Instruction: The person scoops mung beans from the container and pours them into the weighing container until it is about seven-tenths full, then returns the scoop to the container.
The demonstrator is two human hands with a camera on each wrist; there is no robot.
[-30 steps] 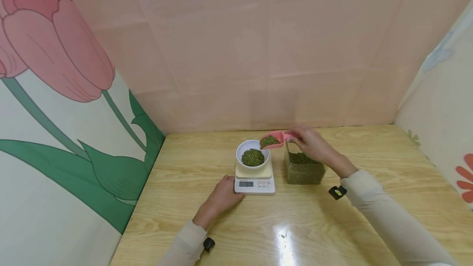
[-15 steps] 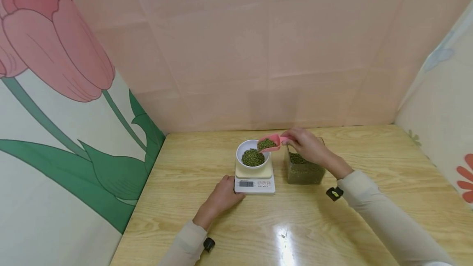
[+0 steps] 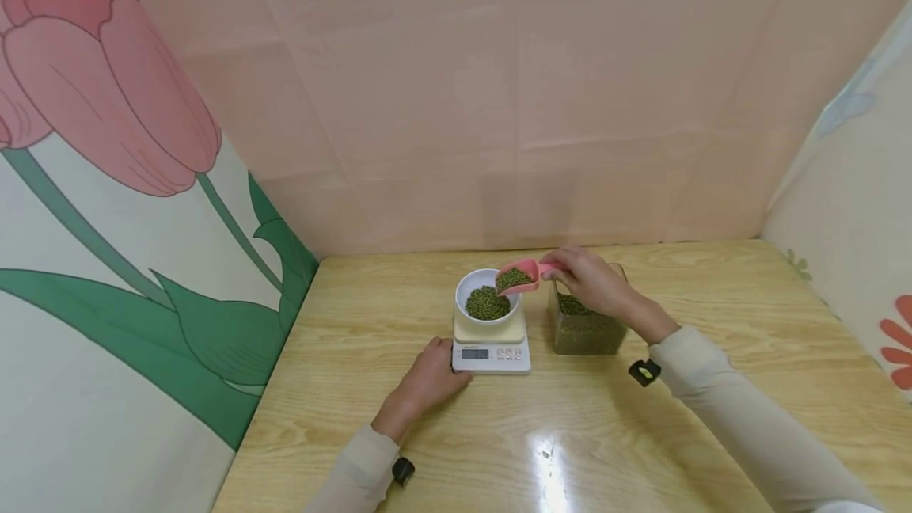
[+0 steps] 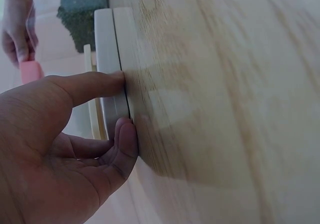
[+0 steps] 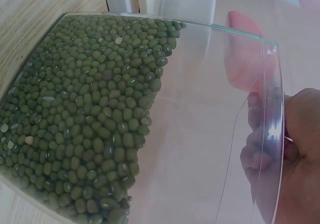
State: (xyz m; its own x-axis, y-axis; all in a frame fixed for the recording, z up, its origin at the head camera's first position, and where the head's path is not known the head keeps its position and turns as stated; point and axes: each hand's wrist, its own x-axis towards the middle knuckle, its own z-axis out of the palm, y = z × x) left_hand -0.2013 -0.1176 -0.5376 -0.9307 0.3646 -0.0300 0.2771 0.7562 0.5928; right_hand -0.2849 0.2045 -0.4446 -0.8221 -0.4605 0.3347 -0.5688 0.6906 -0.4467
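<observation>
A white bowl (image 3: 465, 290) with a heap of mung beans (image 3: 488, 304) stands on a kitchen scale (image 3: 492, 362). My right hand (image 3: 591, 279) grips the handle of a pink scoop (image 3: 528, 267), which carries more beans and hangs over the bowl's right rim. My left hand (image 3: 431, 374) holds the scale's near left corner. In the left wrist view its thumb and curled fingers touch the scale's side (image 4: 107, 59). A clear box (image 3: 587, 343), part full of mung beans (image 5: 90, 114), stands right of the scale, below my right forearm. The display's digits are too small to read.
Everything stands on a wood-grain table (image 3: 342, 323). A pink covering (image 3: 427, 101) rises behind its far edge. A tulip-printed wall (image 3: 142, 260) borders the left side, and a pale flowered one (image 3: 855, 244) the right.
My right hand has brought the scoop a little left and down over the bowl, then kept it almost still in the last half second. The left hand and scale have not moved.
</observation>
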